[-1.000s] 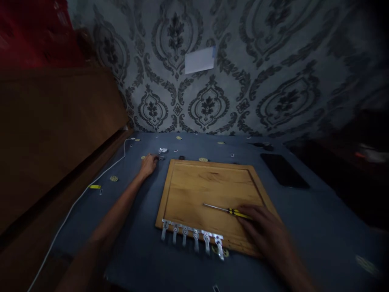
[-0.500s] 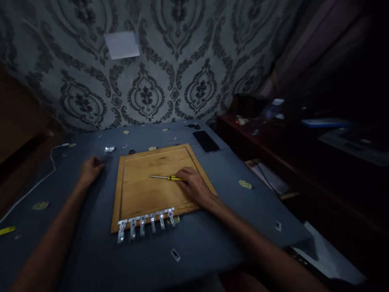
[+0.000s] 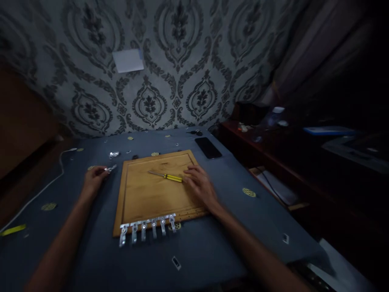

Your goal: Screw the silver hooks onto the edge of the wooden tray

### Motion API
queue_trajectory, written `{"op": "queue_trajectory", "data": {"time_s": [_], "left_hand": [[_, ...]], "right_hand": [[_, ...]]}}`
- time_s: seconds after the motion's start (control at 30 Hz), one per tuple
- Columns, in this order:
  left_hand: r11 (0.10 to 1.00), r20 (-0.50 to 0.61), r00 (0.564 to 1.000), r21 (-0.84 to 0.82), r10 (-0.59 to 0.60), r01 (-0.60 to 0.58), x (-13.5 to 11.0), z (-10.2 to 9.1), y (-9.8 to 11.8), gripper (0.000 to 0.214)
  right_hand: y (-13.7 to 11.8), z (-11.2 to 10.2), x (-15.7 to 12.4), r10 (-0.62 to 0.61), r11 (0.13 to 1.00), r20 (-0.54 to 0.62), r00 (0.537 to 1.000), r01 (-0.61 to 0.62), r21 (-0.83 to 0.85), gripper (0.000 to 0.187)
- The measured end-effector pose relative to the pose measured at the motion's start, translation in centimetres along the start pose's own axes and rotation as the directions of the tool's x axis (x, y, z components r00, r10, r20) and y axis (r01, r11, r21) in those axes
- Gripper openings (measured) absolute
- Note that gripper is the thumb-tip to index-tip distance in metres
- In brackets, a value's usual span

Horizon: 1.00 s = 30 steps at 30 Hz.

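Note:
A wooden board (image 3: 152, 194) lies on a blue table (image 3: 212, 243). On the board rests a yellow-handled screwdriver (image 3: 166, 176). My right hand (image 3: 200, 186) lies on the board with its fingertips at the screwdriver's handle, fingers loosely curled. My left hand (image 3: 95, 177) rests on the table left of the board, pinching a small metal piece (image 3: 110, 168). Several metal brackets (image 3: 147, 228) line the board's near edge. Another metal piece (image 3: 114, 154) lies farther back.
A black phone (image 3: 208, 147) lies at the table's far right. A white cable (image 3: 45, 182) runs along the left side. Small yellow discs (image 3: 249, 192) and scraps dot the table. A patterned wall stands behind; dark shelves with clutter stand at right.
The view swung right, then steadied. My left hand drew back from the far metal pieces with a small piece pinched in it. My right hand stayed at the screwdriver's handle.

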<state>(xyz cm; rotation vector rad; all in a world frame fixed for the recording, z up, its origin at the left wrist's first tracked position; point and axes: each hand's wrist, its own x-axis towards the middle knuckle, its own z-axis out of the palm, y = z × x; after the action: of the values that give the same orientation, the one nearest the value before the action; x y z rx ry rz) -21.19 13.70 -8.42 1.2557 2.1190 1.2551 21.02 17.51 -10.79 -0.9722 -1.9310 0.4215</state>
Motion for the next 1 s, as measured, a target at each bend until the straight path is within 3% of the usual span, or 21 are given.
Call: {"op": "queue_trajectory", "data": {"time_s": [0.13,0.27,0.5,0.67,0.77,0.9,1.0], "left_hand": [[0.995,0.155,0.986,-0.063,-0.068,0.079,-0.8,1.3,0.5,0.038],[0.987,0.306,0.952,-0.147,-0.023,0.071,-1.9,2.4,1.5,0.038],[0.955,0.553,0.819,-0.297,0.155,0.021,-4.8,4.7,3.9,0.025],[0.909,0.624,0.735,-0.416,0.265,0.025,-6.9,7.2,6.3,0.040],[0.901,0.665,0.693,-0.431,0.278,0.052,-7.6,8.3,7.3,0.048],[0.899,0.692,0.666,-0.432,0.277,0.074,-7.8,8.8,8.2,0.052],[0.901,0.713,0.640,-0.427,0.286,0.072,-7.9,8.7,8.7,0.053]], "right_hand": [[-0.6,-0.2,0.3,-0.006,0.997,0.004,1.000,0.006,0.082,0.016],[-2.7,-0.2,0.3,-0.032,0.991,0.078,0.996,0.021,0.135,0.017],[-5.7,0.9,-0.3,-0.069,0.980,0.200,0.977,0.029,0.196,0.021],[-6.6,2.0,-0.3,-0.062,0.968,0.230,0.971,0.002,0.250,0.032],[-7.1,2.3,-0.1,-0.057,0.947,0.267,0.962,-0.033,0.321,0.025],[-7.6,2.4,0.0,-0.033,0.905,0.305,0.952,-0.101,0.412,0.016],[-7.8,2.6,-0.5,0.040,0.874,0.309,0.950,-0.184,0.451,0.022]]}}
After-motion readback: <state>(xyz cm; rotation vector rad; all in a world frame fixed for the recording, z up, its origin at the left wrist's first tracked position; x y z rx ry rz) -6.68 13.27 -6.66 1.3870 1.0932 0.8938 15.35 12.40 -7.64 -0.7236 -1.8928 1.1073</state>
